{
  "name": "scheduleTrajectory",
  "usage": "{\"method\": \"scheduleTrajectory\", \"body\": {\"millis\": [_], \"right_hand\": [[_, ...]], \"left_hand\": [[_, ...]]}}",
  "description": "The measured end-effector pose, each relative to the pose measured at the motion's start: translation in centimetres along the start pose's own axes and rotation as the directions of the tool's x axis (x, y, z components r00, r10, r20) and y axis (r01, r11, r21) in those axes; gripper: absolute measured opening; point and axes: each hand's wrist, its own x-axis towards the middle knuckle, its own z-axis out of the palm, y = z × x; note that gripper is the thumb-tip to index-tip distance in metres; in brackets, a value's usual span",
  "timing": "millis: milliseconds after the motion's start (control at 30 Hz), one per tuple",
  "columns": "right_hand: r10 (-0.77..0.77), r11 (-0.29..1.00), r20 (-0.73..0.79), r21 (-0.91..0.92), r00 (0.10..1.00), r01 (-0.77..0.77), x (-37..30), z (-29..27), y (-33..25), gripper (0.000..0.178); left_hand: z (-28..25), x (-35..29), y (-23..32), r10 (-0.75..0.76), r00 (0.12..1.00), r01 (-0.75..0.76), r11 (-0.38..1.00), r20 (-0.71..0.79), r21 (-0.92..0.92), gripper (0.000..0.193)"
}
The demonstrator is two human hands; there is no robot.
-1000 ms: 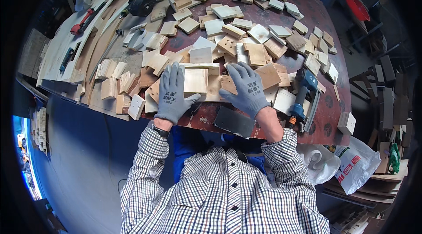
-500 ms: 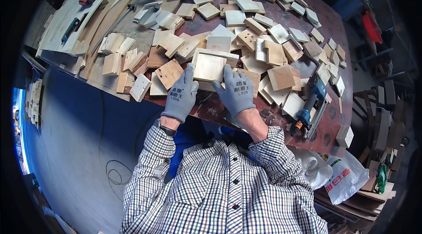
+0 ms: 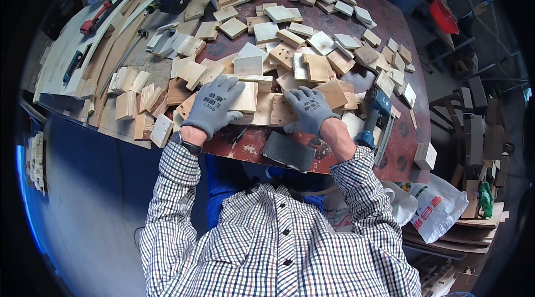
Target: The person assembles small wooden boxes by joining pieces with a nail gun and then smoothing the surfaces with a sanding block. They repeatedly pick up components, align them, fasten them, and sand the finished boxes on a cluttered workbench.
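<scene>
My left hand (image 3: 214,106), in a grey work glove, is closed on a small wooden frame (image 3: 247,99) of joined pale boards. Its fingers lie over the frame's left side, the thumb along the near edge. To the right of it, my right hand (image 3: 311,110), gloved alike, has its fingers and thumb around the right edge of a square wooden block (image 3: 283,109). Part of that block is hidden under the glove. Near the table's front edge, in front of my right hand, lies a dark grey flat piece (image 3: 288,152).
Loose wooden blocks (image 3: 266,32) cover much of the dark red table (image 3: 245,143). A blue nail gun (image 3: 376,113) lies right of my right hand. Long boards (image 3: 83,35) with a red-and-black tool (image 3: 103,17) are at left. A white plastic bag (image 3: 440,208) sits below the table's right corner.
My right hand has left the wooden frame and moved right onto the square block. My left hand has shifted onto the frame's left side. The whole view has swung slightly.
</scene>
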Motion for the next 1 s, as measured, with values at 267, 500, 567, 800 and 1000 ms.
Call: {"method": "scheduleTrajectory", "body": {"millis": [267, 500, 567, 800, 1000], "right_hand": [[-0.003, 1.0, -0.042, 0.003, 0.999, 0.003, -0.1, 0.6, -0.8, 0.091], [0.051, 0.995, -0.009, 0.082, 0.999, -0.05, -0.5, 0.8, -0.6, 0.093], [0.031, 0.999, -0.109, 0.045, 0.994, -0.026, -0.6, 1.8, -0.3, 0.086], [0.12, 0.942, -0.189, 0.333, 0.975, -0.052, -2.9, -1.1, -1.3, 0.09], [0.134, 0.337, -0.201, 0.93, 0.97, 0.146, -8.7, -4.6, -2.5, 0.107]], "left_hand": [[0.1, -0.1, -0.1, 0.044, 0.999, -0.044, 0.996, 0.001, 0.076, 0.085], [-0.5, 0.2, -1.6, 0.153, 0.988, -0.153, 0.988, 0.01, 0.019, 0.077], [-0.5, 0.2, -2.0, 0.205, 0.979, -0.205, 0.978, 0.007, 0.036, 0.076], [-2.4, 0.4, -2.4, 0.235, 0.972, -0.234, 0.969, 0.0, 0.078, 0.067], [-4.4, -1.1, 1.7, 0.137, 0.946, -0.217, 0.941, -0.294, -0.261, 0.063]]}}
